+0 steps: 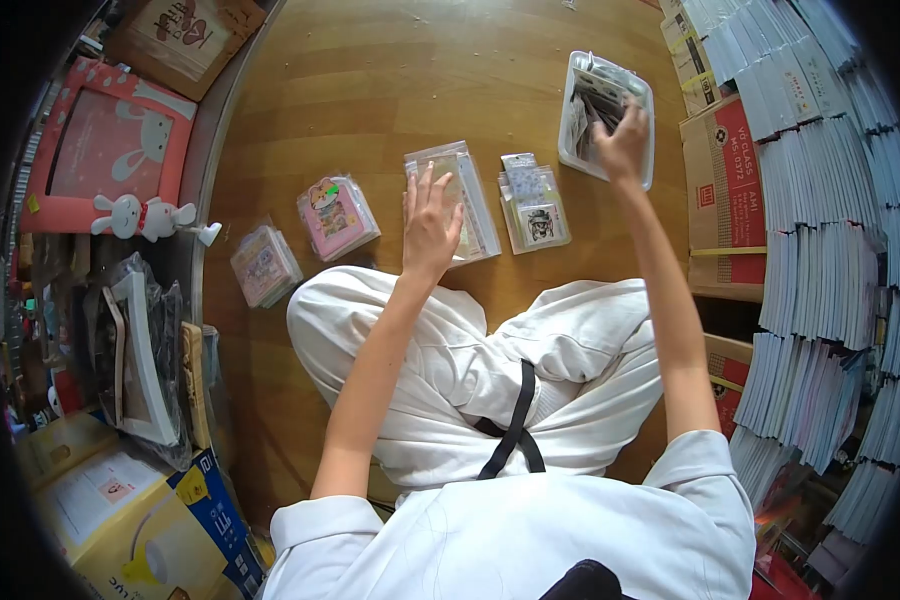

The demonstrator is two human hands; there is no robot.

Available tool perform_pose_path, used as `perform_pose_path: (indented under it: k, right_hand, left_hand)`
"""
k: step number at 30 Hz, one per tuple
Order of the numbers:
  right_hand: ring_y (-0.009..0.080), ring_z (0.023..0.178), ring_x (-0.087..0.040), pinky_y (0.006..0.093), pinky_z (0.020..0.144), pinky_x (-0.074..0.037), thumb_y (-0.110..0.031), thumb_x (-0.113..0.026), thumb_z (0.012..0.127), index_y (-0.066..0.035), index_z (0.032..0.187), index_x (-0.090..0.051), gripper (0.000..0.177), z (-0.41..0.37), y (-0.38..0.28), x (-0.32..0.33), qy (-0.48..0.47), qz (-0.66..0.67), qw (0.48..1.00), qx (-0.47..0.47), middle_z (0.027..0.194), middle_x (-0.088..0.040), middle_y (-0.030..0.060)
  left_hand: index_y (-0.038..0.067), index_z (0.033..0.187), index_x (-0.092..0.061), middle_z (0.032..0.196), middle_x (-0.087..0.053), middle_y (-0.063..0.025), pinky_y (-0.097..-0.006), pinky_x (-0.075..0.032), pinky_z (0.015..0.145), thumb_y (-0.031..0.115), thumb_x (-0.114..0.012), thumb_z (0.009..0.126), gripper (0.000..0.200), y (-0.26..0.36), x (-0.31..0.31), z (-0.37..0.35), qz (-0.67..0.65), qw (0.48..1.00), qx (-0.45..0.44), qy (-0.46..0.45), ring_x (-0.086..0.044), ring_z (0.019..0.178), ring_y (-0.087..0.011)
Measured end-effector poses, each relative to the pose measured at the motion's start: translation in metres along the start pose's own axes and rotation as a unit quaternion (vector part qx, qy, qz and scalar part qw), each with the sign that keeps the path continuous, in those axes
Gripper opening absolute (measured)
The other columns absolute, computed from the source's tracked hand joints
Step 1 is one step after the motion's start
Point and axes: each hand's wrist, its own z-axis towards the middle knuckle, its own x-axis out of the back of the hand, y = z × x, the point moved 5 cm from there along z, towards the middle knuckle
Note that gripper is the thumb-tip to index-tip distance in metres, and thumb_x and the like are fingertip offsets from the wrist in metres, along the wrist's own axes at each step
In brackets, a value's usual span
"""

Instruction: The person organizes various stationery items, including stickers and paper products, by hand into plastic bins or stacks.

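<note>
While the floor is sat upon cross-legged, two lots of packets are handled at once.

The left hand is laid with fingers spread on a stack of clear packets on the wooden floor, just ahead of the knees. The right hand is stretched into a white tray farther off to the right, over loose packets; whether its fingers are closed on one cannot be told. Sticker packets are seen between the two stacks, and pink packets lie to the left.
</note>
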Motion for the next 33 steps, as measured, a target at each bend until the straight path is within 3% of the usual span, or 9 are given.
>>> perform_pose_path:
  k: [4,5,9,17,20,23,26,29,33]
  right_hand:
    - [0.0375,0.110,-0.052,0.0450,0.096,-0.044,-0.008,-0.069,0.069,-0.004,0.133,-0.039,0.071,0.035,0.078,-0.006,-0.122,-0.100,0.985,-0.073,0.120,-0.050,0.0191]
    - [0.0379,0.114,-0.052,0.0477,0.095,-0.044,-0.012,-0.073,0.065,-0.011,0.135,-0.039,0.078,0.037,0.118,-0.028,-0.180,-0.047,0.980,-0.065,0.124,-0.050,0.0191]
    - [0.0354,0.114,-0.053,0.0508,0.091,-0.045,-0.021,-0.078,0.064,-0.017,0.134,-0.041,0.079,0.019,0.101,-0.019,-0.208,-0.047,0.976,-0.041,0.122,-0.054,0.0148]
    - [0.0290,0.105,-0.060,0.0448,0.086,-0.048,-0.027,-0.076,0.072,-0.012,0.116,-0.062,0.048,0.013,0.105,-0.034,-0.173,-0.049,0.984,0.021,0.116,-0.061,0.0101]
    - [0.0278,0.102,-0.062,0.0402,0.088,-0.047,-0.027,-0.074,0.076,-0.011,0.114,-0.064,0.043,0.018,0.114,-0.039,-0.163,0.009,0.986,-0.018,0.110,-0.065,0.0093]
    - [0.0280,0.100,-0.062,0.0394,0.087,-0.046,-0.027,-0.072,0.080,-0.011,0.112,-0.067,0.036,0.021,0.149,-0.049,-0.223,0.142,0.953,-0.147,0.105,-0.068,0.0091]
    - [0.0299,0.096,-0.063,0.0382,0.083,-0.045,-0.024,-0.068,0.083,-0.009,0.108,-0.067,0.029,0.032,0.121,-0.025,-0.136,-0.025,0.990,0.037,0.097,-0.068,0.0109]
    - [0.0317,0.084,-0.064,0.0389,0.073,-0.049,-0.014,-0.066,0.085,-0.001,0.102,-0.066,0.022,0.036,0.087,0.003,-0.061,-0.058,0.980,0.178,0.094,-0.067,0.0151]
    - [0.0310,0.084,-0.062,0.0364,0.076,-0.046,-0.019,-0.064,0.088,-0.002,0.099,-0.066,0.021,0.040,0.084,0.036,-0.041,0.015,0.993,0.108,0.090,-0.067,0.0146]
  left_hand:
    - [0.006,0.130,-0.048,0.144,-0.038,-0.0158,-0.0466,-0.030,0.111,0.016,-0.060,0.088,0.045,-0.006,0.005,0.005,-0.041,0.998,0.024,0.035,-0.029,0.135,-0.0416]
    - [0.005,0.129,-0.048,0.143,-0.039,-0.0168,-0.0475,-0.030,0.110,0.016,-0.059,0.089,0.044,-0.005,0.008,0.006,-0.044,0.998,0.033,0.041,-0.029,0.134,-0.0429]
    - [0.005,0.127,-0.049,0.143,-0.039,-0.0174,-0.0477,-0.031,0.110,0.016,-0.059,0.089,0.041,-0.005,0.009,0.008,-0.061,0.996,0.046,0.044,-0.032,0.133,-0.0427]
    - [0.004,0.125,-0.050,0.140,-0.042,-0.0193,-0.0462,-0.034,0.107,0.016,-0.058,0.089,0.038,-0.007,0.007,0.008,-0.053,0.996,0.053,0.038,-0.036,0.130,-0.0398]
    - [0.003,0.123,-0.053,0.139,-0.043,-0.0197,-0.0447,-0.034,0.107,0.016,-0.058,0.089,0.036,-0.006,0.008,0.008,-0.071,0.995,0.057,0.036,-0.039,0.129,-0.0377]
    - [0.003,0.120,-0.056,0.137,-0.045,-0.0195,-0.0439,-0.036,0.106,0.016,-0.057,0.089,0.033,-0.009,0.007,0.008,-0.089,0.992,0.083,0.022,-0.042,0.127,-0.0365]
    - [0.002,0.117,-0.058,0.137,-0.045,-0.0196,-0.0436,-0.037,0.105,0.016,-0.057,0.089,0.031,-0.009,0.008,0.008,-0.109,0.989,0.096,0.024,-0.044,0.126,-0.0371]
    - [0.002,0.117,-0.059,0.135,-0.047,-0.0198,-0.0429,-0.037,0.104,0.017,-0.057,0.089,0.031,-0.012,0.008,0.007,-0.109,0.989,0.096,0.024,-0.045,0.124,-0.0362]
    - [0.003,0.116,-0.059,0.129,-0.051,-0.0192,-0.0420,-0.038,0.103,0.016,-0.057,0.089,0.030,-0.014,0.009,0.007,-0.130,0.986,0.096,0.029,-0.047,0.123,-0.0344]
